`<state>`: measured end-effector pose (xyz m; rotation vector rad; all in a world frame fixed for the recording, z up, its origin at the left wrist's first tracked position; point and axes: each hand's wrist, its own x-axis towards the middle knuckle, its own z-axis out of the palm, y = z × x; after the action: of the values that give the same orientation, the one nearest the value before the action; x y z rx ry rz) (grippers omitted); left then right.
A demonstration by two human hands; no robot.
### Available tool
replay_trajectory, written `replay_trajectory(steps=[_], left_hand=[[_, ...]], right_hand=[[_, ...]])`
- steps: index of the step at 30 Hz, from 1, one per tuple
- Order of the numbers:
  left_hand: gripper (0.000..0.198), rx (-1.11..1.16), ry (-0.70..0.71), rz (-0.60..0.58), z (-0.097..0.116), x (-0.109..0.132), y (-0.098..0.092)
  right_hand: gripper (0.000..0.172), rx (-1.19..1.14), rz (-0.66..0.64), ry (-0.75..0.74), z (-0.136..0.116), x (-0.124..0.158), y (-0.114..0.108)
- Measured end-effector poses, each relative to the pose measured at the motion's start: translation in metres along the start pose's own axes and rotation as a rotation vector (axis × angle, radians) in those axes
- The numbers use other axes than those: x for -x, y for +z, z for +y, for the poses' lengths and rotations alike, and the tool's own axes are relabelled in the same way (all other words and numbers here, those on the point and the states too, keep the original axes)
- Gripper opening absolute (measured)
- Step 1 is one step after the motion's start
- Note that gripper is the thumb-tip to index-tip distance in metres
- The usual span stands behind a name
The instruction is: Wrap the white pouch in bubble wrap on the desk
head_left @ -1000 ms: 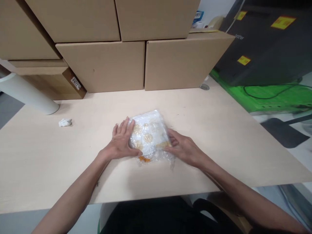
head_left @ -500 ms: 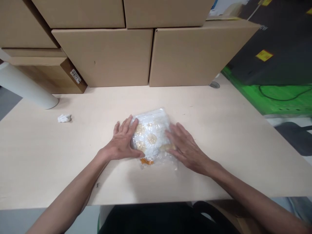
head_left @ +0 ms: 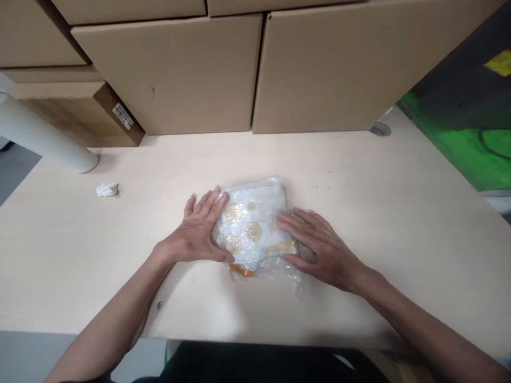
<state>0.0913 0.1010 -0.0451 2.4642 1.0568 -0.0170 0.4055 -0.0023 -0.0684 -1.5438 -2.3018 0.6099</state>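
A flat, roughly square packet (head_left: 263,215) lies on the table between my hands. It is white with yellow round patches and wrapped in crinkled clear plastic film (head_left: 275,268), loose along the near edge. An orange strip (head_left: 241,271) shows at its near left corner. My left hand (head_left: 197,229) rests against the left edge with fingers spread and the thumb at the near corner. On the other side, my right hand (head_left: 315,242) lies open, fingertips on the right edge of the wrapping. What the packet contains cannot be made out.
Large cardboard boxes (head_left: 171,80) are stacked along the back of the pale table (head_left: 99,266). A white roll (head_left: 51,133) leans at the left, near a crumpled white scrap (head_left: 107,190). Beyond the right edge are a green surface (head_left: 451,149) and a dark box (head_left: 459,80).
The view has shifted slightly. My right hand has slid toward the packet's right edge, uncovering more of its surface. My left hand stays at the left edge.
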Motion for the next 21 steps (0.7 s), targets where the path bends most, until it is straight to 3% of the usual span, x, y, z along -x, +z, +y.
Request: replay_trajectory(steps=[9,15,21], left_hand=[[0.138,0.000,-0.022,0.013,0.000,-0.001,-0.003],[0.131,0.140,0.037,0.026,0.005,0.011,-0.012],[0.135,0.020,0.009,0.028,0.010,0.005,-0.002]], right_hand=[[0.062,0.028,0.002,-0.006,-0.005,-0.003,-0.003],[0.061,0.027,0.045,0.003,-0.012,0.001,0.001],[0.062,0.022,0.086,-0.017,-0.007,0.000,0.005]])
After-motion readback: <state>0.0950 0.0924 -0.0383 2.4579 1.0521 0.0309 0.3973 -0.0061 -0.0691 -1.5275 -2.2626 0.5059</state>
